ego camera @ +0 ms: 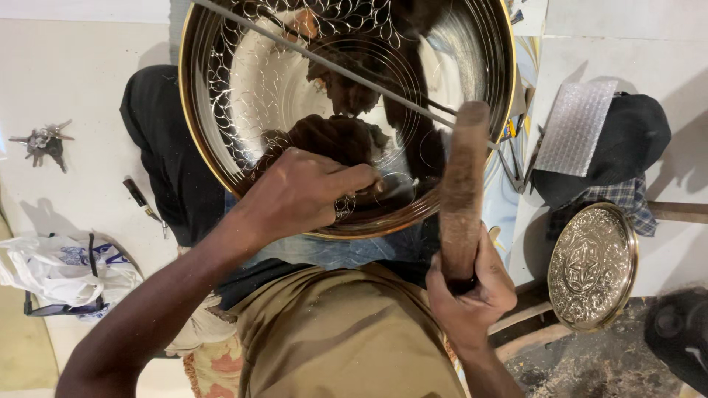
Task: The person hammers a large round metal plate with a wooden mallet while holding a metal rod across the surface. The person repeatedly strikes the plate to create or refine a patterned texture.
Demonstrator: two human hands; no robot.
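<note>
A floor-level metal-craft workshop; a large polished brass tray (pixel 346 110) with engraved scallop patterns stands just beyond the left hand's fingers (pixel 354 180); a wooden mallet (pixel 463 191) rises from the right hand's fingers (pixel 483 295); a finished embossed plate (pixel 592 267) leans well right of them; small tools (pixel 141 199) and wood shavings (pixel 590 365) lie on the floor (pixel 66 74)

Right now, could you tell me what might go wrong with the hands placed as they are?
The left hand rests on the polished engraved tray, close to the wooden mallet in the right hand; a stray blow might catch the fingers. A miss could also mar the mirror finish. The tray sits on the lap and may shift.
</note>
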